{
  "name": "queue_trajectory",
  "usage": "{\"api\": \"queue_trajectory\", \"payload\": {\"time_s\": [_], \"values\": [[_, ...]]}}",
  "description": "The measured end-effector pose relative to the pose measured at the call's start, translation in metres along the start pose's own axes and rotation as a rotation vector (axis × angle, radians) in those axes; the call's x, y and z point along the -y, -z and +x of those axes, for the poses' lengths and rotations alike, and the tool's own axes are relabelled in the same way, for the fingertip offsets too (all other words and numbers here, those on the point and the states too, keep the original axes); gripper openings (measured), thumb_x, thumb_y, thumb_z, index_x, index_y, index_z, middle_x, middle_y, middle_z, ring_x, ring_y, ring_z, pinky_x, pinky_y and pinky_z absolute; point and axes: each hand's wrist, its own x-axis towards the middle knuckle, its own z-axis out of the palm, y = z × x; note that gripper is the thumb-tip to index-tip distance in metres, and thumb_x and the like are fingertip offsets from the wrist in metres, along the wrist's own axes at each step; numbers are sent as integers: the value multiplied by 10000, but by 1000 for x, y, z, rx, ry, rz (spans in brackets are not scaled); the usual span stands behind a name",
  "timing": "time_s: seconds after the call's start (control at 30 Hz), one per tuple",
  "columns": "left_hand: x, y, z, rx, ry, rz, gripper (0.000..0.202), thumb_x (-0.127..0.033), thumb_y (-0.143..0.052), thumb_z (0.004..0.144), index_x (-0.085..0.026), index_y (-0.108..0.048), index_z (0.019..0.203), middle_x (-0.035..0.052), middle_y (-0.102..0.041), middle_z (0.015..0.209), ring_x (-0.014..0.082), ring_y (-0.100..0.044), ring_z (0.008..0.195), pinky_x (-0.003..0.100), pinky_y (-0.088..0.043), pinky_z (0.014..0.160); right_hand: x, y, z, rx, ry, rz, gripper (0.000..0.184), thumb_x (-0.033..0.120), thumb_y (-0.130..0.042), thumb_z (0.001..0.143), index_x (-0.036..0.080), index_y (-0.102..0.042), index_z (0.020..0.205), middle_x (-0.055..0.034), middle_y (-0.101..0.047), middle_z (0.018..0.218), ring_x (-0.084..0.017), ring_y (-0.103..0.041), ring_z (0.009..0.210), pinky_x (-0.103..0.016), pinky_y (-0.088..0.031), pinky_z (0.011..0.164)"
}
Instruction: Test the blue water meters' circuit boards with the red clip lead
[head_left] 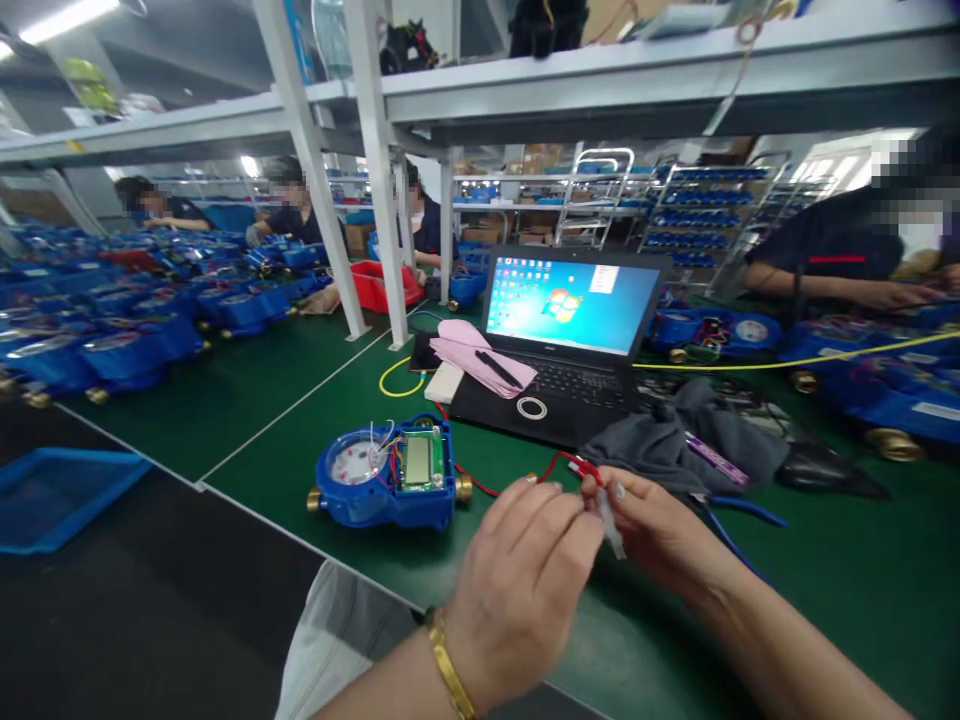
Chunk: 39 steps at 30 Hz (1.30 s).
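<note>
My left hand (525, 580), with a gold bracelet at the wrist, is closed; its fingertips meet those of my right hand, and what they pinch is hidden. My right hand (660, 525) is closed on a red cable (591, 472) that ends near a small white connector. A whitish translucent strip (611, 525) hangs down between the hands. Left of them a blue water meter (386, 470) lies on the green bench top, its round dial and green circuit board with a grey display showing. Brass fittings stick out at both its ends.
Behind the hands stands an open laptop (570, 305) with pink paper (480, 355), a black pen and a ring on it. A grey cloth (675, 435) and blue-handled pliers (746, 510) lie to the right. Many blue meters (135, 340) crowd the left; co-workers sit beyond.
</note>
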Motion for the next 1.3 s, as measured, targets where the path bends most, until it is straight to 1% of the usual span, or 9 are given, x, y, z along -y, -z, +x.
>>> {"api": "queue_trajectory", "payload": {"time_s": [0.07,0.17,0.27,0.33,0.43,0.57,0.8,1.07,1.3], "values": [[12,30,-2,-8,63,143,347,-114,-575,835,-130,-527,1178,85,-588,1189,194,-467,1202,390,-335,1104,9,-2,8,-42,18,35,379,523,-759,688,178,-675,821,-24,-613,673,-91,-535,539,-166,-419,477],[42,73,-8,56,285,366,504,-298,-658,801,-150,-485,1251,131,-483,1314,286,-387,1277,528,-281,1114,28,-14,23,-112,89,37,329,446,-804,668,190,-684,835,-23,-646,733,-93,-572,596,-157,-451,515],[71,94,-21,209,424,446,697,-485,-654,768,-169,-407,1338,154,-397,1408,361,-304,1331,636,-265,1075,43,-43,37,-86,213,1,311,321,-861,603,181,-677,810,-19,-668,800,-97,-607,641,-169,-499,573],[82,94,-30,277,440,436,648,-498,-575,821,-181,-388,1355,144,-428,1398,343,-330,1327,640,-277,1065,48,-70,44,7,286,-19,288,255,-857,601,177,-657,793,-7,-670,806,-100,-625,672,-182,-523,622],[81,87,-41,283,433,426,560,-464,-501,870,-192,-400,1348,126,-457,1385,310,-368,1313,619,-287,1068,46,-108,46,146,368,-105,191,202,-785,679,173,-626,781,9,-657,766,-97,-627,674,-186,-532,635],[70,85,-44,263,430,416,553,-448,-515,866,-189,-410,1343,118,-430,1411,304,-334,1336,600,-269,1084,35,-133,39,202,504,-326,116,132,-670,760,184,-616,848,15,-655,757,-96,-623,665,-173,-520,607],[63,88,-47,230,423,383,544,-400,-550,855,-166,-428,1330,126,-432,1404,299,-314,1346,567,-221,1112,29,-135,31,173,612,-626,106,105,-645,785,185,-635,855,6,-697,785,-110,-651,661,-186,-532,640],[64,84,-42,215,437,375,504,-350,-563,847,-161,-456,1302,129,-459,1378,303,-346,1328,559,-226,1110,29,-136,31,177,710,-768,86,93,-652,788,159,-627,837,4,-708,770,-104,-664,678,-157,-492,643],[64,85,-43,220,434,381,501,-355,-566,844,-167,-461,1296,130,-462,1374,308,-348,1326,561,-229,1108,30,-135,32,197,724,-768,111,76,-650,789,161,-628,858,4,-709,776,-104,-667,689,-154,-493,650]]}}
